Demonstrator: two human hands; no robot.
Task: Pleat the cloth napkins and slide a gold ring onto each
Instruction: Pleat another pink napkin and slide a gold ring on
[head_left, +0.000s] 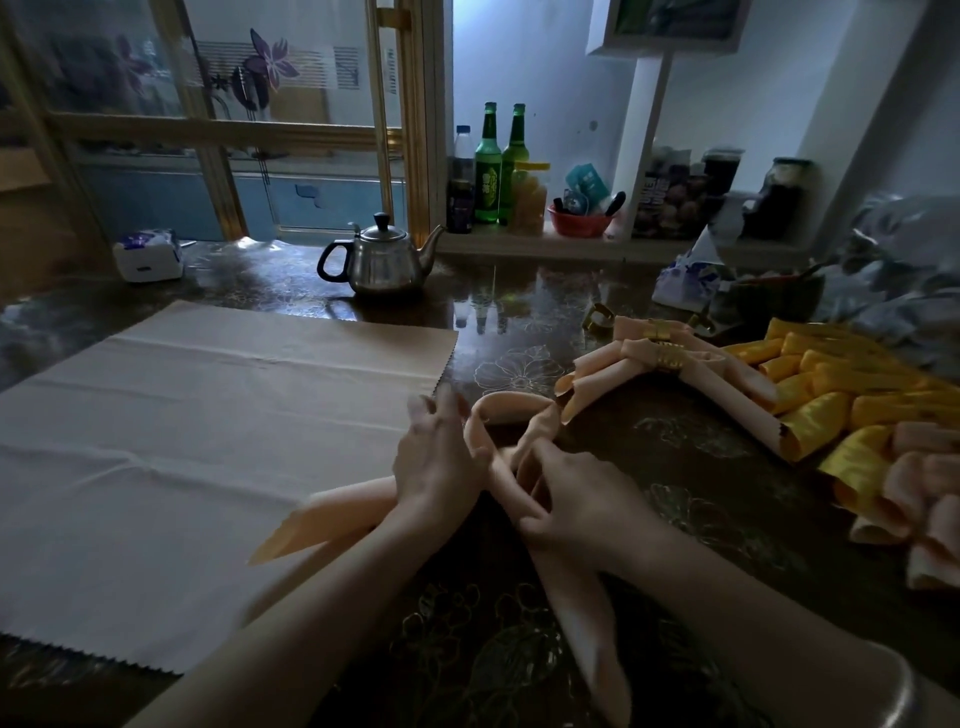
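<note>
Low in the middle of the frame both hands work on one pleated peach napkin (498, 413), folded into a narrow strip and bent into a loop just above them. The left hand (441, 462) lies over the strip with its back to the camera. Its thumb side holds the cloth where the loop begins, while its other fingers (434, 408) are blurred and half lifted. The right hand (576, 499) has its fingers curled round the two strands where they cross. One end of the strip juts out to the lower left from under the left wrist, and the other runs down beneath the right forearm towards the bottom edge. A bangle (898, 680) sits on the right wrist. Left of the hands a pale flat napkin (208, 441) with zigzag edges lies spread on the dark flowered counter (519, 332). To the right of centre lie finished peach napkins, each gathered in a gold ring (667, 358). A loose gold ring (597, 316) rests just above them, and a heap of yellow pleated napkins (831, 384) fills the right edge. A steel teapot (384, 254) stands at the counter's far side, with two green bottles (501, 166) on the shelf behind it.
</note>
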